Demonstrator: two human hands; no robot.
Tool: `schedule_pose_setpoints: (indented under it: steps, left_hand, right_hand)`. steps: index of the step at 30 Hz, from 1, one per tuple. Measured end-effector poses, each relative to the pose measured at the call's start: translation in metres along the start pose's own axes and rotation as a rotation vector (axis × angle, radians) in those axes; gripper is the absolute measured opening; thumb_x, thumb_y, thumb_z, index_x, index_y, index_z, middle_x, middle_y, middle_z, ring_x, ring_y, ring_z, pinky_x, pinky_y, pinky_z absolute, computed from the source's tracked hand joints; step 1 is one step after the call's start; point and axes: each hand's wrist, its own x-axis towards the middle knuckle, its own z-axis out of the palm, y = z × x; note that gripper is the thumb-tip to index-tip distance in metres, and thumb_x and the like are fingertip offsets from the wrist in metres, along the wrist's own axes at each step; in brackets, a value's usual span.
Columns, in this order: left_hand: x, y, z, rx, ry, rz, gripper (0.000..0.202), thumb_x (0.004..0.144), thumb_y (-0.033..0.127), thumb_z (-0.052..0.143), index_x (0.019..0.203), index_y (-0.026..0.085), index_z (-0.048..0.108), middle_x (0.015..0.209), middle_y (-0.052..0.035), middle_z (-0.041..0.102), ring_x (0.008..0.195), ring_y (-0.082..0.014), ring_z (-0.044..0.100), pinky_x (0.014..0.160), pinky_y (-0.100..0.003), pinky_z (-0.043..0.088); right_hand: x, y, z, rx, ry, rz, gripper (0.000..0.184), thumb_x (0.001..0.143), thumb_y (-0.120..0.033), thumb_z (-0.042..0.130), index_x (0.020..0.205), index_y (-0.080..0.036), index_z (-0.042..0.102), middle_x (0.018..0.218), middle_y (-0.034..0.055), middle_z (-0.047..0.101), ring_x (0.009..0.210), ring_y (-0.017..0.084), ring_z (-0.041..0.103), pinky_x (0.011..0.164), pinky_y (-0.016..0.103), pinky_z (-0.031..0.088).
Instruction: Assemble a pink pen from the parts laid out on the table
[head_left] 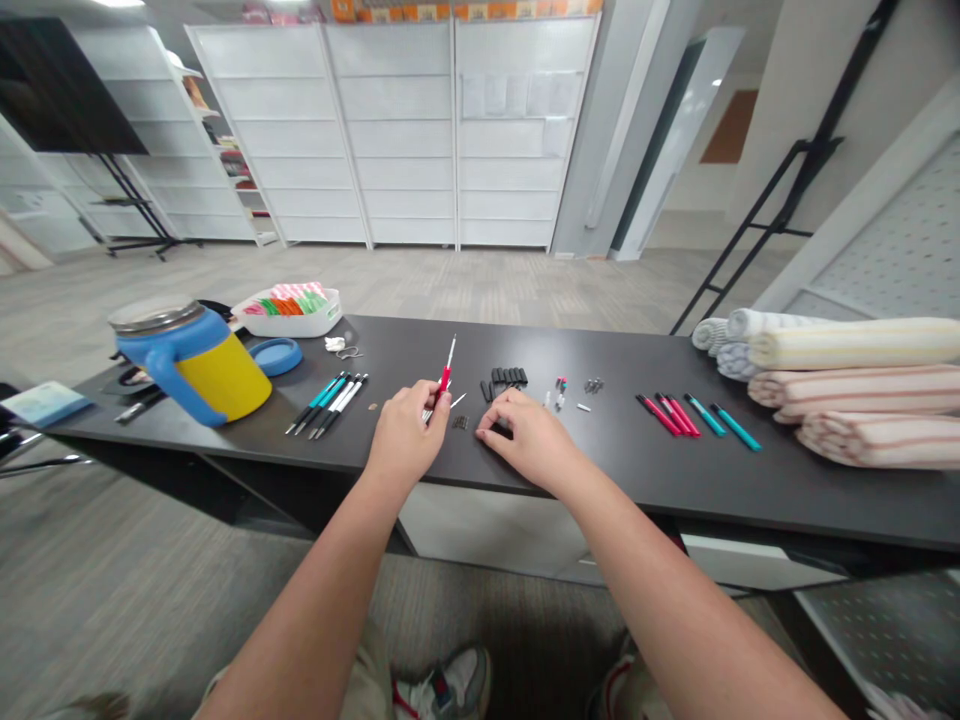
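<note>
My left hand [407, 428] is closed on a red pen barrel [445, 379], from which a thin pale refill points up and away. By its fingertips lie a slim pointed rod [458, 400] and a cluster of tiny springs [460, 423]. Curled low over the desk, my right hand [529, 432] has thumb and fingertips together; whatever they may hold is hidden. Just beyond it sit several black pen grips [510, 376]. To its right are small clear and red pieces [560, 392] and small metal parts [594, 385].
Assembled pens [328, 403] lie to the left, beside a blue-and-yellow mug [199, 365] and a blue lid [275, 356]. A white basket [289, 324] holds colourful packets. Rightward lie red barrels [679, 414], teal barrels [724, 425] and rolled towels [870, 390] on the dark desk [630, 475].
</note>
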Motion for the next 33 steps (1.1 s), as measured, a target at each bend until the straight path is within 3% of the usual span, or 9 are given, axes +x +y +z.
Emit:
schedule_pose_setpoints:
  steps: [9, 13, 15, 17, 20, 25, 29, 33]
  left_hand:
    - [0.0, 0.001, -0.001, 0.009, 0.005, 0.009, 0.017, 0.103, 0.035, 0.056, 0.104, 0.022, 0.067, 0.097, -0.005, 0.077, 0.095, -0.0244, 0.07, 0.082, -0.036, 0.049]
    - [0.0, -0.001, 0.0, 0.011, 0.004, 0.024, 0.019, 0.104, 0.036, 0.055, 0.104, 0.022, 0.067, 0.096, -0.0051, 0.077, 0.093, -0.0243, 0.07, 0.082, -0.036, 0.049]
    - [0.0, -0.002, 0.001, 0.01, 0.006, 0.021, 0.019, 0.104, 0.036, 0.055, 0.104, 0.022, 0.068, 0.096, -0.0049, 0.077, 0.092, -0.0242, 0.07, 0.081, -0.036, 0.05]
    - [0.0, -0.002, 0.001, 0.009, 0.007, 0.021, 0.018, 0.103, 0.035, 0.056, 0.103, 0.022, 0.068, 0.095, -0.005, 0.077, 0.092, -0.0244, 0.07, 0.081, -0.036, 0.05]
    - [0.0, -0.002, 0.001, 0.017, 0.007, 0.035, 0.017, 0.102, 0.035, 0.056, 0.104, 0.022, 0.068, 0.096, -0.0058, 0.076, 0.093, -0.0249, 0.07, 0.08, -0.035, 0.05]
    - [0.0, -0.001, 0.001, 0.064, 0.005, 0.05, 0.018, 0.103, 0.035, 0.056, 0.105, 0.022, 0.068, 0.094, -0.0059, 0.075, 0.092, -0.0258, 0.069, 0.079, -0.036, 0.048]
    - [-0.001, 0.0, 0.0, 0.117, -0.016, 0.093, 0.02, 0.103, 0.036, 0.055, 0.107, 0.022, 0.069, 0.095, -0.0063, 0.075, 0.091, -0.0263, 0.068, 0.08, -0.037, 0.048]
    - [-0.001, 0.0, 0.002, 0.188, -0.053, 0.164, 0.022, 0.104, 0.036, 0.055, 0.112, 0.022, 0.07, 0.099, -0.0074, 0.076, 0.094, -0.028, 0.068, 0.082, -0.04, 0.048]
  right_hand:
    - [0.0, -0.003, -0.001, 0.074, 0.08, -0.034, 0.005, 0.091, -0.02, 0.072, 0.087, -0.023, 0.071, 0.095, 0.0025, 0.066, 0.09, 0.018, 0.063, 0.084, 0.03, 0.048]
    - [-0.004, -0.003, -0.023, 0.205, 0.303, 0.063, 0.011, 0.095, -0.032, 0.067, 0.092, -0.022, 0.071, 0.086, 0.0019, 0.069, 0.075, 0.016, 0.061, 0.07, 0.029, 0.046]
    - [-0.009, 0.0, -0.042, 0.181, 0.332, 0.111, 0.017, 0.097, -0.038, 0.066, 0.093, -0.022, 0.072, 0.083, 0.0016, 0.07, 0.067, 0.016, 0.059, 0.065, 0.029, 0.045]
    - [-0.015, 0.004, -0.06, 0.069, 0.253, 0.113, 0.016, 0.097, -0.036, 0.066, 0.094, -0.023, 0.074, 0.082, 0.001, 0.072, 0.065, 0.015, 0.06, 0.065, 0.029, 0.045]
    - [-0.023, 0.009, -0.073, -0.166, 0.036, 0.072, 0.011, 0.094, -0.028, 0.069, 0.091, -0.025, 0.078, 0.085, 0.0015, 0.075, 0.069, 0.017, 0.063, 0.07, 0.031, 0.046]
    - [-0.028, 0.009, -0.06, -0.353, -0.181, 0.072, 0.01, 0.093, -0.022, 0.071, 0.092, -0.023, 0.081, 0.095, 0.0057, 0.077, 0.088, 0.023, 0.071, 0.079, 0.032, 0.049]
    - [-0.027, 0.002, -0.053, -0.392, -0.172, 0.111, 0.01, 0.095, -0.019, 0.069, 0.091, -0.02, 0.078, 0.1, 0.0085, 0.076, 0.091, 0.024, 0.071, 0.08, 0.033, 0.049]
    - [-0.028, -0.004, -0.055, -0.236, 0.013, 0.11, 0.011, 0.1, -0.021, 0.062, 0.097, -0.021, 0.073, 0.092, 0.0044, 0.075, 0.081, 0.02, 0.069, 0.075, 0.031, 0.048]
